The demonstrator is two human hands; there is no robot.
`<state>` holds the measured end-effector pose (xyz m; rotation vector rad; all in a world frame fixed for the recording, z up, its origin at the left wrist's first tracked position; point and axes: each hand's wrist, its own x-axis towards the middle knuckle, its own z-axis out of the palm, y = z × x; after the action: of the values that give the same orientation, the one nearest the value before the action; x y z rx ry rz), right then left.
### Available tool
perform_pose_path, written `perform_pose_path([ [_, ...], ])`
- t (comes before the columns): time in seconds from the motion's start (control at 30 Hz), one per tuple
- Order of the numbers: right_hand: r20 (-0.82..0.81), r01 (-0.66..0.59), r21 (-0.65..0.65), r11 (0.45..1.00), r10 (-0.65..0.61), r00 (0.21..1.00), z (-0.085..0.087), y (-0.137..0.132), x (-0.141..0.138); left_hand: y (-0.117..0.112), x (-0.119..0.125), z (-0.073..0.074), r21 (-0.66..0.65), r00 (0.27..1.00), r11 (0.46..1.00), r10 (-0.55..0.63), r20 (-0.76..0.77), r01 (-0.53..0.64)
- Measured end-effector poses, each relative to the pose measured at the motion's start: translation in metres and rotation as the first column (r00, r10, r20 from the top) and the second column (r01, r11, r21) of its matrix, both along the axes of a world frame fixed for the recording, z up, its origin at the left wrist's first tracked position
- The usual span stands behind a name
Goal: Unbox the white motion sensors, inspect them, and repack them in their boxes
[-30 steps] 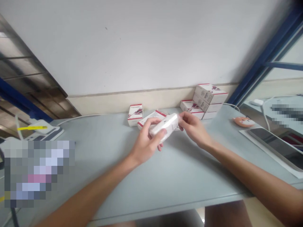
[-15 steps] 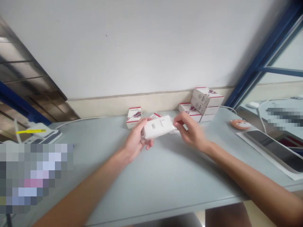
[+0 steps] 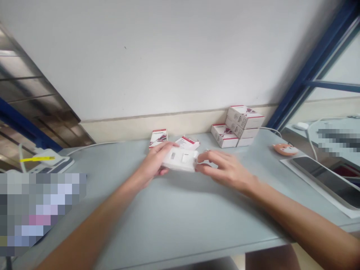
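Observation:
A flat white plastic device (image 3: 179, 160) with two small cut-outs on its face is held above the desk, and what looks like clear plastic film shows at its end. Around its left end, my left hand (image 3: 152, 161) is closed, thumb on top and fingers beneath. The fingers of my right hand (image 3: 227, 167) pinch at its right end; exactly what lies between the fingertips is too blurred to tell. Just behind the device lies a red-and-white carton (image 3: 188, 142) with raised flaps, partly covered. Another small carton (image 3: 158, 137) stands beside it, behind my left hand.
Several red-and-white boxes (image 3: 239, 125) are stacked against the wall at the back right. An orange mouse (image 3: 285, 149) and a dark slab-like object on white (image 3: 326, 180) lie on the right. A power strip (image 3: 52, 163) with a yellow-tagged plug sits left, near a blurred-out area.
The device has come lower and a little left, turning more level. My right hand, apart or barely touching before, has moved left onto its right end. More of the flapped carton shows.

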<state>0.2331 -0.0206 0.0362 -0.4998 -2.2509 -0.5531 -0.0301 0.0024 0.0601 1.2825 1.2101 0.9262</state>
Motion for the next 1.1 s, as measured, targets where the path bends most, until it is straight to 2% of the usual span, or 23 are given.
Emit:
perform_pose_path([
  [0.07, -0.038, 0.007, -0.044, 0.999, -0.009, 0.999, -0.001, 0.003, 0.0, 0.0, -0.002, 0.003, -0.063, 0.997, 0.997, -0.038, 0.069, 0.043],
  [0.17, -0.296, -0.072, -0.259, 0.963, -0.009, 0.955, -0.005, 0.013, -0.001, 0.001, -0.006, 0.007, -0.136, 0.944, 0.976, -0.122, 0.308, 0.171],
  [0.2, -0.414, -0.136, -0.355, 0.925, -0.025, 0.91, -0.007, 0.016, -0.002, 0.002, -0.007, 0.007, -0.13, 0.906, 0.966, -0.157, 0.392, 0.224],
  [0.27, -0.615, -0.298, -0.521, 0.8, -0.109, 0.781, -0.011, 0.022, -0.005, 0.004, -0.009, 0.005, -0.066, 0.831, 0.943, -0.252, 0.497, 0.325],
  [0.3, -0.675, -0.377, -0.581, 0.722, -0.169, 0.718, -0.012, 0.024, -0.006, 0.005, -0.01, 0.003, -0.016, 0.811, 0.93, -0.311, 0.496, 0.367],
  [0.37, -0.731, -0.498, -0.643, 0.581, -0.274, 0.625, -0.012, 0.026, -0.007, 0.007, -0.011, -0.002, 0.089, 0.817, 0.907, -0.411, 0.403, 0.412],
  [0.4, -0.739, -0.535, -0.657, 0.531, -0.311, 0.598, -0.012, 0.027, -0.008, 0.007, -0.011, -0.005, 0.129, 0.843, 0.901, -0.433, 0.32, 0.414],
  [0.47, -0.753, -0.576, -0.653, 0.492, -0.345, 0.56, -0.01, 0.026, -0.01, 0.006, -0.008, -0.01, 0.18, 0.901, 0.903, -0.415, 0.13, 0.39],
  [0.53, -0.775, -0.584, -0.627, 0.515, -0.335, 0.537, -0.008, 0.024, -0.011, 0.004, -0.004, -0.013, 0.197, 0.941, 0.923, -0.338, -0.004, 0.332],
  [0.6, -0.78, -0.539, -0.606, 0.585, -0.303, 0.547, -0.007, 0.021, -0.013, 0.001, 0.0, -0.014, 0.181, 0.966, 0.948, -0.255, -0.049, 0.26],
  [0.67, -0.754, -0.451, -0.574, 0.684, -0.226, 0.616, -0.008, 0.017, -0.014, -0.001, 0.003, -0.012, 0.113, 0.981, 0.974, -0.193, -0.026, 0.195],
  [0.73, -0.686, -0.4, -0.533, 0.745, -0.105, 0.72, -0.01, 0.012, -0.014, -0.003, 0.003, -0.009, 0.008, 0.989, 0.989, -0.145, 0.006, 0.145],
  [0.83, -0.548, -0.389, -0.516, 0.763, 0.054, 0.835, -0.015, 0.006, -0.015, -0.002, 0.001, -0.005, -0.106, 0.993, 0.989, -0.102, 0.062, 0.108],
  [1.0, -0.422, -0.3, -0.5, 0.812, 0.074, 0.903, -0.016, 0.002, -0.013, -0.002, -0.002, -0.006, -0.199, 0.956, 0.946, -0.216, 0.2, 0.255],
  [1.07, -0.406, -0.286, -0.548, 0.786, 0.049, 0.912, -0.013, 0.002, -0.011, -0.002, -0.001, -0.007, -0.242, 0.942, 0.924, -0.24, 0.236, 0.297],
  [1.1, -0.389, -0.285, -0.594, 0.752, 0.041, 0.92, -0.011, 0.002, -0.011, -0.003, 0.0, -0.007, -0.255, 0.941, 0.92, -0.236, 0.243, 0.297],
])
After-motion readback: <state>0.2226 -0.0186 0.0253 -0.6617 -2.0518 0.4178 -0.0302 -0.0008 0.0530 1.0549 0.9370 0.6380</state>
